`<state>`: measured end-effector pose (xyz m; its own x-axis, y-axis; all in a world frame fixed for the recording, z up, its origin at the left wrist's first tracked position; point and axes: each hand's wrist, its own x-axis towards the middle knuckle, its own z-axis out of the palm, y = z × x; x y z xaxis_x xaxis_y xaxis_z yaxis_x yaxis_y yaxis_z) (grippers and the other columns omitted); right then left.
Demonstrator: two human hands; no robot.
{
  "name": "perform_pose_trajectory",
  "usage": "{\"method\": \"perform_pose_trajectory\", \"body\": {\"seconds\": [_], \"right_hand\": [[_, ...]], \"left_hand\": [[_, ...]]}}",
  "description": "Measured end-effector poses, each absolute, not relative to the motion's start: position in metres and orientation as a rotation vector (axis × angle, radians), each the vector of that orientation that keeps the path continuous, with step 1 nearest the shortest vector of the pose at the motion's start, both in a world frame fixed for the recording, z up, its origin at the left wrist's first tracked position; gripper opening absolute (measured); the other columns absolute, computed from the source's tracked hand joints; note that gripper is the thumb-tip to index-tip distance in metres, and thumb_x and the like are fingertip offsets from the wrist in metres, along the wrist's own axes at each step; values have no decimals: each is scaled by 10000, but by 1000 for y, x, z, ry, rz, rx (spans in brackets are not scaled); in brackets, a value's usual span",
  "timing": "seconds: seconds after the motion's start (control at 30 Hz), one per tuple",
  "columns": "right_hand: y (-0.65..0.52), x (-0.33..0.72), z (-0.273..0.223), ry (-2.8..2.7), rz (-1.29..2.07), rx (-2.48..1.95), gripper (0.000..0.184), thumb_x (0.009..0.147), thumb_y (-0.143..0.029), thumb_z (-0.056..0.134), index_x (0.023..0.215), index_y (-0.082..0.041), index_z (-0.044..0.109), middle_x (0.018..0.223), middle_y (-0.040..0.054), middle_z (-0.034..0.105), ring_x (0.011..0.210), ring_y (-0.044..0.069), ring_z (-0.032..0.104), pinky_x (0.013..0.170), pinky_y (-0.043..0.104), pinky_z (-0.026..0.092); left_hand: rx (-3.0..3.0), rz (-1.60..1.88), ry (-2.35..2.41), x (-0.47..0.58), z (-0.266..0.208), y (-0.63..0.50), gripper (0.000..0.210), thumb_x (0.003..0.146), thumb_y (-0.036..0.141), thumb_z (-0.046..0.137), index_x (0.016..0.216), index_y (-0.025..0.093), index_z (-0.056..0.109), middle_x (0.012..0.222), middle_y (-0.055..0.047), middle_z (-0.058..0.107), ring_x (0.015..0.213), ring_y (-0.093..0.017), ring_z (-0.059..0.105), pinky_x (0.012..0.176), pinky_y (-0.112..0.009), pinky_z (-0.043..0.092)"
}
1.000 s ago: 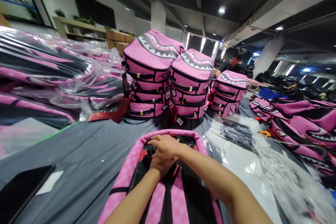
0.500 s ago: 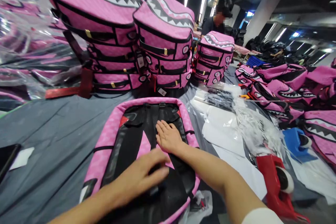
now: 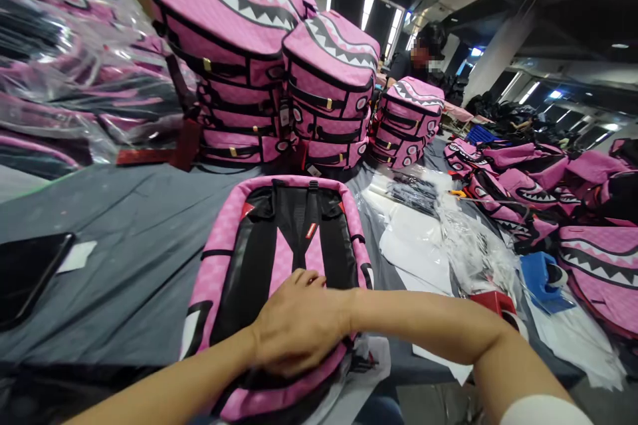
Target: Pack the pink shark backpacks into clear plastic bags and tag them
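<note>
A pink and black backpack (image 3: pixel 212 285) lies on the grey-covered table with its black back panel and shoulder straps facing up. A small red label (image 3: pixel 312 231) shows near the top of the straps. Over the lower part of the panel, my left hand (image 3: pixel 274 332) and my right hand (image 3: pixel 326 312) overlap. A few bent fingertips show at the upper edge of the pair, but most fingers are covered. Whether either hand grips a strap or only rests on the bag is hidden. Clear plastic (image 3: pixel 371 355) pokes out beside the bag's lower right edge.
Stacked pink backpacks (image 3: pixel 329 60) with shark-teeth prints stand behind. Plastic-wrapped bags (image 3: pixel 100 80) are piled left, above a dark phone-like slab (image 3: pixel 34 272). To the right lie clear bags (image 3: pixel 468 232), red (image 3: pixel 491 302) and blue (image 3: pixel 538 275) tape dispensers and more pink bags. A person (image 3: pixel 423 56) stands beyond.
My right hand has slid from the upper straps down toward me and now overlaps my left hand, which has shifted slightly. The view has turned a little left, and the red label is uncovered.
</note>
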<state>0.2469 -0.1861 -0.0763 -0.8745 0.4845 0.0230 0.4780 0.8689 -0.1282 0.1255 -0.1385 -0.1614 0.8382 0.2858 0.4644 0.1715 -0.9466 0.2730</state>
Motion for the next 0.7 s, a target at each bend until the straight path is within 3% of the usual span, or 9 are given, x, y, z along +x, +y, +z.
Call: {"method": "perform_pose_trajectory", "body": {"seconds": [0.1, 0.2, 0.4, 0.57, 0.7], "right_hand": [[-202, 232, -85, -3250, 305, -357, 140, 956, -325, 678, 1012, -201, 707, 904, 33, 751, 903, 167, 695, 835, 274, 483], [-201, 230, -107, -3233, 305, -332, 173, 972, -352, 654, 1038, -203, 713, 891, 24, 748, 857, 152, 697, 782, 265, 482], [-174, 242, -157, -3191, 269, -208, 131, 968, -396, 669, 960, -280, 727, 882, -14, 751, 807, 117, 691, 708, 240, 480], [-180, 250, -161, -3151, 66, -373, 143, 963, -397, 650, 944, -264, 696, 886, 8, 723, 866, 149, 670, 775, 268, 491], [-200, 270, -135, -2927, -170, -798, 244, 995, -422, 532, 943, -243, 690, 869, 24, 706, 834, 186, 643, 781, 336, 496]], "left_hand": [[2874, 588, 147, 113, -162, -126, 394, 904, 190, 553, 1281, 187, 669, 1199, -91, 704, 1080, -222, 585, 1004, -358, 516], [2950, 561, 166, 99, -180, -114, 516, 966, 252, 502, 1483, 245, 504, 1441, -67, 612, 1311, -217, 515, 1168, -393, 402], [2969, 986, 409, 95, -217, -104, 466, 1009, 298, 435, 1461, 328, 542, 1535, -44, 542, 1489, -313, 361, 1195, -503, 355], [2944, 661, 465, 97, -206, -104, 501, 983, 298, 487, 1478, 373, 510, 1546, -33, 534, 1482, -295, 390, 1228, -511, 306], [2913, 365, 428, 90, -196, -127, 695, 918, 543, 580, 1546, 306, 401, 1652, -105, 358, 1533, -382, 271, 1224, -569, 282]]}}
